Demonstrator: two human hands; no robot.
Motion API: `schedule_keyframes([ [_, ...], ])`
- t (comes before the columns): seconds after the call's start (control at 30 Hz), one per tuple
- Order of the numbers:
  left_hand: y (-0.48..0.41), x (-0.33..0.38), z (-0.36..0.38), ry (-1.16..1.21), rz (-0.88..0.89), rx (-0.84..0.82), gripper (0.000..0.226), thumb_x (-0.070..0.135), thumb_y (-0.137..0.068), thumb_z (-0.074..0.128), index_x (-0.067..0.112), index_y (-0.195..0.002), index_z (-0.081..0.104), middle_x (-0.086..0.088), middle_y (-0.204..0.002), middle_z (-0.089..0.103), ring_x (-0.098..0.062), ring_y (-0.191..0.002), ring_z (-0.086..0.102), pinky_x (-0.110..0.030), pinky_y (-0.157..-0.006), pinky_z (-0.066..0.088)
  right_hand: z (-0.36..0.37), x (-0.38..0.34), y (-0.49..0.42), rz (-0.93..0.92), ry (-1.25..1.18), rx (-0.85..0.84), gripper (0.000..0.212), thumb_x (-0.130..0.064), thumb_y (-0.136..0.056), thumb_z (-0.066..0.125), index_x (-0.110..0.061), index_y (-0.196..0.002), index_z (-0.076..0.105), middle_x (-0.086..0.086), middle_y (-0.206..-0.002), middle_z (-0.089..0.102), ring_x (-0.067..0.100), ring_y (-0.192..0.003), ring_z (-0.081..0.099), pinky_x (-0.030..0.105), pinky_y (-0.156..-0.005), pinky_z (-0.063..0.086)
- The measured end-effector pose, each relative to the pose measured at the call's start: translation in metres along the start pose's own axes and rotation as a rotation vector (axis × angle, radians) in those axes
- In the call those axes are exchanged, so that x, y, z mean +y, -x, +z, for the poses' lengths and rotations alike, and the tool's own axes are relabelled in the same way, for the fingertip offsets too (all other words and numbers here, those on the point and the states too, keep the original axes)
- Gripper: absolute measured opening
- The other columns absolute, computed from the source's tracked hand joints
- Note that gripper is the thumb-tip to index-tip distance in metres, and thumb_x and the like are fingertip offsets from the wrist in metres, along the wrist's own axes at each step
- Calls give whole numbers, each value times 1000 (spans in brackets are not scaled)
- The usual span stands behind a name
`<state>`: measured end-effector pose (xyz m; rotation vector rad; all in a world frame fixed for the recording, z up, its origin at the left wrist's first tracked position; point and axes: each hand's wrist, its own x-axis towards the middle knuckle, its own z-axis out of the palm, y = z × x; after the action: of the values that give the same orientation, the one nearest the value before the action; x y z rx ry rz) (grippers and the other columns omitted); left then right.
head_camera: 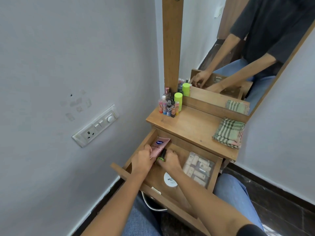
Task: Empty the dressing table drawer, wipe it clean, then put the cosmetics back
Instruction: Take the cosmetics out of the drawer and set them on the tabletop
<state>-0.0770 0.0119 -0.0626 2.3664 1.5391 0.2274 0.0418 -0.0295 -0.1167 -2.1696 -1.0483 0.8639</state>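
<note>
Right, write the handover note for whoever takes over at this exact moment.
Left hand grips the pink tube, right hand a dark item with a green end, both inside the open drawer.
White tub and clear box lie in the drawer too.
Small bottles stand on the tabletop, checked cloth folded at its right.
Emptying or refilling: cannot tell; wiping not shown.

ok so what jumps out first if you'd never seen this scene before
Both hands meet in the open drawer: the left hand grips a pink tube and the right hand holds a small dark green-tipped item. On the tabletop behind, a cluster of little bottles stands in the left corner by the mirror, with a folded checked cloth at the right edge.
</note>
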Motion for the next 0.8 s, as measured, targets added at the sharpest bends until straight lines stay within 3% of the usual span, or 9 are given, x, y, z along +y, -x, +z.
schedule_keyframes([
  [0.13, 1, 1, 4, -221, -37, -86, 44, 40, -83, 66, 13, -114, 48, -6, -107, 64, -23, -95, 66, -30, -72, 51, 7, -5, -2, 32, -13, 21, 52, -26, -77, 72, 1, -115, 50, 19, -113, 60, 34, -107, 58, 36, -83, 49],
  [0.33, -2, 2, 7, -322, -87, -173, 41, 35, -85, 65, 10, -115, 53, -7, -110, 65, -25, -98, 66, -31, -77, 53, 10, -10, -5, 95, -59, -8, 47, -23, -72, 73, -5, -110, 54, 15, -108, 65, 31, -100, 63, 31, -74, 49],
  [0.47, -1, 3, 6, -229, -116, -189, 44, 35, -81, 68, 10, -114, 54, -8, -112, 63, -25, -99, 65, -33, -77, 52, 5, -9, -4, 107, -62, -46, 21, -21, -76, 69, -10, -85, 54, 15, -94, 62, 29, -85, 61, 26, -61, 39],
  [0.57, 1, 2, 6, -96, -151, -176, 44, 34, -79, 69, 10, -113, 55, -8, -110, 63, -25, -99, 64, -33, -78, 52, -4, -4, -2, 90, -94, -17, 29, -18, -75, 67, -17, -63, 41, 8, -80, 54, 21, -71, 50, 23, -48, 31],
  [0.63, 3, 1, 3, 7, -184, -153, 46, 35, -76, 71, 11, -113, 56, -7, -108, 65, -25, -96, 64, -32, -75, 53, -13, 0, 0, 60, -130, 19, 23, -15, -74, 68, -16, -65, 47, 7, -77, 56, 19, -69, 50, 25, -53, 35],
  [0.7, 5, 0, -1, 117, -215, -123, 47, 37, -73, 72, 13, -112, 59, -5, -105, 66, -21, -91, 64, -28, -68, 51, -23, 3, 3, 15, -182, 57, 14, -13, -74, 71, -11, -79, 59, 6, -79, 59, 17, -71, 52, 24, -61, 37],
  [0.8, 8, 1, -9, 286, -266, -89, 53, 39, -70, 72, 15, -116, 62, -4, -100, 70, -17, -83, 66, -21, -56, 46, -38, 1, 6, -95, -209, 115, 18, -13, -75, 72, -11, -87, 59, 2, -79, 59, 15, -71, 52, 24, -65, 39],
])
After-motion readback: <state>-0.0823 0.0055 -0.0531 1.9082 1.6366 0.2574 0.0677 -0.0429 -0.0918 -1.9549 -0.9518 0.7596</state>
